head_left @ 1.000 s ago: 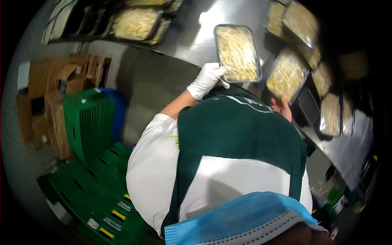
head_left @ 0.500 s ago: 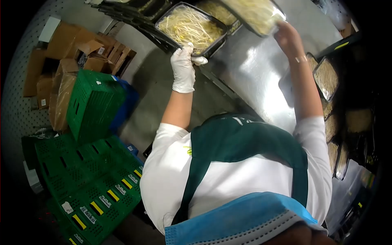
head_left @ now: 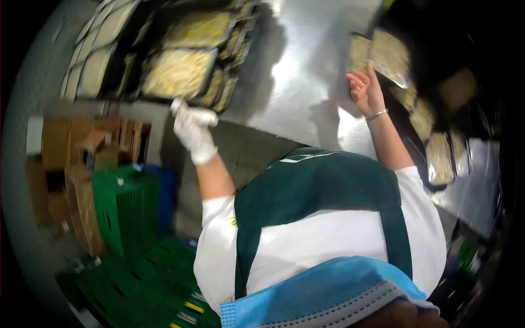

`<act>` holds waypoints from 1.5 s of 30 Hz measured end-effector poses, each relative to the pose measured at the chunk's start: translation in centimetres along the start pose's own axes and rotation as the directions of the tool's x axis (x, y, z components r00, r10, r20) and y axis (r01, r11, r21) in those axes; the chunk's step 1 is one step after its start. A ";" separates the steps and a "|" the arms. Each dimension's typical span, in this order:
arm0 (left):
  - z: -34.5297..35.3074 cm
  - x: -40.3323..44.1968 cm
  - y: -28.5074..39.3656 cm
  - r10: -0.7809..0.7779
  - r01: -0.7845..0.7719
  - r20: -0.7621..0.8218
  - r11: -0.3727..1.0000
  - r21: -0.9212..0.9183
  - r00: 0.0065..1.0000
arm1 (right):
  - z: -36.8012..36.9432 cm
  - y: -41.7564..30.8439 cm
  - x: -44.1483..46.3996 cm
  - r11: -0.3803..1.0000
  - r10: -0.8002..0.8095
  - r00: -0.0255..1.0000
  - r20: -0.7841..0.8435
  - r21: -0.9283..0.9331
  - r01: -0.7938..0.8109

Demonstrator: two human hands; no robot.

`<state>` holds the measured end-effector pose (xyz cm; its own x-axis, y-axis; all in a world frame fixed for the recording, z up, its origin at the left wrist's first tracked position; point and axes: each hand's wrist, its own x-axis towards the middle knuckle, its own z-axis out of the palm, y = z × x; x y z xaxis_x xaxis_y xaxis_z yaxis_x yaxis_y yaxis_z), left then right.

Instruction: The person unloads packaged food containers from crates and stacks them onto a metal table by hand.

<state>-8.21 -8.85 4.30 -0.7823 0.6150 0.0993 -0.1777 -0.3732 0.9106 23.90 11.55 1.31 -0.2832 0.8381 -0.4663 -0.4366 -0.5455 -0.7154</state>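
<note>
Presently: left hand (head_left: pixel 194 128), white-gloved, open, thumb and finger parted, at the near edge of a black tray of bean sprouts (head_left: pixel 179 74), left-hand stack; contact unclear. Right hand (head_left: pixel 365 93), bare, open, fingers spread, beside a film-wrapped pack of bean sprouts (head_left: pixel 391 57). Metal table (head_left: pixel 309 98), between both groups.

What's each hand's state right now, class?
White-gloved left hand: blurred beside a black rectangular tray of yellowish sprouts; grip cannot be told.
Bare right hand: open, apparently empty, by a rectangular, clear-wrapped sprout tray.
</note>
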 end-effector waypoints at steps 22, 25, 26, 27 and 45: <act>11.3 -13.6 -5.0 -0.542 0.383 0.326 0.812 0.440 0.774 | -8.7 1.8 6.9 0.995 0.049 0.986 -0.158 0.097 -0.034; 10.0 -15.7 0.0 -0.210 0.155 0.149 0.936 0.315 0.966 | -10.1 2.4 5.0 0.978 0.004 0.996 -0.088 0.206 0.014; 9.0 -16.2 -1.7 -0.010 -0.017 0.097 0.959 0.282 0.995 | -11.9 2.2 4.2 0.952 0.036 0.995 0.089 0.301 -0.061; 7.6 -15.8 -2.6 0.191 -0.196 0.044 0.945 0.263 0.981 | -11.4 1.8 3.2 0.944 0.082 0.979 0.186 0.299 -0.136; -0.2 4.9 6.1 0.053 -0.061 -0.128 0.996 -0.064 0.990 | 22.9 3.7 3.7 0.966 0.031 0.743 0.669 -0.211 0.149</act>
<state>-13.27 -8.22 10.22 -0.8604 0.5006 0.0952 -0.1675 -0.4543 0.8750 1.71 12.68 8.86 -0.7949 0.6064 -0.0208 -0.2842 -0.4024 -0.8702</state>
